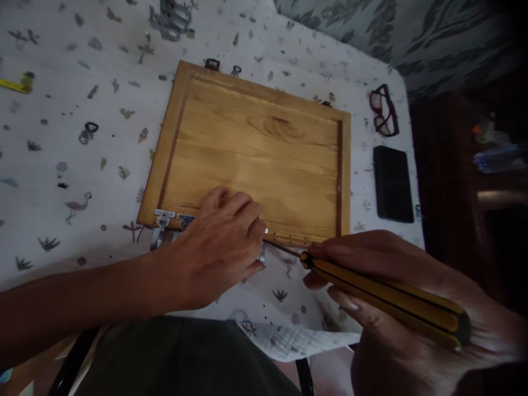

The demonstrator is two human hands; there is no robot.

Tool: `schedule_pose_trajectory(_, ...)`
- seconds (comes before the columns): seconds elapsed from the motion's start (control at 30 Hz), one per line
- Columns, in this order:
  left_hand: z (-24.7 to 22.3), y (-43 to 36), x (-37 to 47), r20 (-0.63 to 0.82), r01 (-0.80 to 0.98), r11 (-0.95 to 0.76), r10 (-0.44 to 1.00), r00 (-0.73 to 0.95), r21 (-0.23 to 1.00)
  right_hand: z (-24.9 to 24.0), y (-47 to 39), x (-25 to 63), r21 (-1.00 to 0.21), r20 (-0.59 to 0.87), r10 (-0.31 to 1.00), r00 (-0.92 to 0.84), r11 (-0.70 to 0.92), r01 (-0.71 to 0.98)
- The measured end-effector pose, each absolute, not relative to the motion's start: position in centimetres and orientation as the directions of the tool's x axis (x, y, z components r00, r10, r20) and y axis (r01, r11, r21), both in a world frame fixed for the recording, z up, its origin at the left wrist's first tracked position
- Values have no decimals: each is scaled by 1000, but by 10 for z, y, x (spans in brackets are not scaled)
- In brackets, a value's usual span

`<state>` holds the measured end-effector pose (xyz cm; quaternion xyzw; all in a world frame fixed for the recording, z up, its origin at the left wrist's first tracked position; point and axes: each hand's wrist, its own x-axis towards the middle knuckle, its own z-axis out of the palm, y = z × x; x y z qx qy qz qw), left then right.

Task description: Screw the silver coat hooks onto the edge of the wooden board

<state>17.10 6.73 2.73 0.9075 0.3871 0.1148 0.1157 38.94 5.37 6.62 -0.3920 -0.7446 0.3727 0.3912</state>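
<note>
A shallow wooden panel with a raised frame (256, 148) lies on the patterned cloth. Along its near edge are silvery metal hooks (161, 223), each with a flat plate on the wood, and a row of small dark holes to the right. My left hand (218, 247) is closed over that edge, fingers curled and pressed around another metal hook (263, 252), mostly hidden beneath them. In my right hand (396, 297) is a screwdriver (383, 294) with a yellow and black handle. Its shaft points left, the tip reaching the hook by my left fingers.
Several metal hooks (171, 21) lie in a pile at the far left; another small metal piece (88, 132) lies nearer. Glasses (384, 111) and a black rectangular object (393, 184) rest on the right. A yellow strip (14, 86) shows at the left edge.
</note>
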Motion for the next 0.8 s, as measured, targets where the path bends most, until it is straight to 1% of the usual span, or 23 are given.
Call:
schedule_pose_trajectory(0.1,26,67,170,115,674,-675,727,677,300,70,55,392,-831,299,855,-423,452,326)
schedule_pose_trajectory(0.2,25,67,170,115,671,-676,726,678,305,70,55,393,-801,302,855,-422,468,374)
schedule_pose_trajectory(0.47,27,68,171,122,668,-676,725,678,312,59,52,396,-773,347,872,-344,474,422)
schedule_pose_trajectory(0.67,27,68,171,135,665,-675,727,673,319,58,57,392,-771,386,843,-374,518,372)
schedule_pose_trajectory(0.8,27,68,171,138,670,-677,728,672,306,64,64,386,-787,429,794,-431,563,253)
